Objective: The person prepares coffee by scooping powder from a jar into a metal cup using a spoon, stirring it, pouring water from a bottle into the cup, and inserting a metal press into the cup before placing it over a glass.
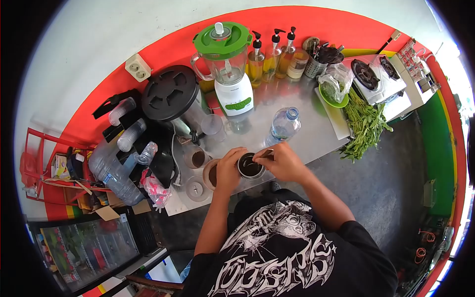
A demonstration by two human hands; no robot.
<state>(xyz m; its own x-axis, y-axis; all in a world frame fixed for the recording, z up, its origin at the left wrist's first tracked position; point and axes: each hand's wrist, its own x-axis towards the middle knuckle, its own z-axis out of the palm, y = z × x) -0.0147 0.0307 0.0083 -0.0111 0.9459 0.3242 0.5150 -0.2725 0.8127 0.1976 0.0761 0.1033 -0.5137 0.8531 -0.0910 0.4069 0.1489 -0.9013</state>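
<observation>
A small round cup (pixel 251 173) with dark contents stands near the front edge of the metal table. My left hand (pixel 231 167) is curled at the cup's left side, with its fingertips by the rim. In my right hand (pixel 279 161) is a thin utensil (pixel 267 153), pinched above the cup's right rim; its lower end reaches into the cup. Partly behind my left hand is a container of brown powder (pixel 212 174). Another clear cup with dark contents (pixel 198 159) is farther left, near a round lid (pixel 197 189).
A blender (pixel 234 94), pump bottles (pixel 256 62) and a black-lidded dispenser (pixel 170 94) line the back. Beyond my right hand is a clear plastic bottle (pixel 285 124). Leafy greens (pixel 363 123) and a gas stove (pixel 376 79) lie at the right.
</observation>
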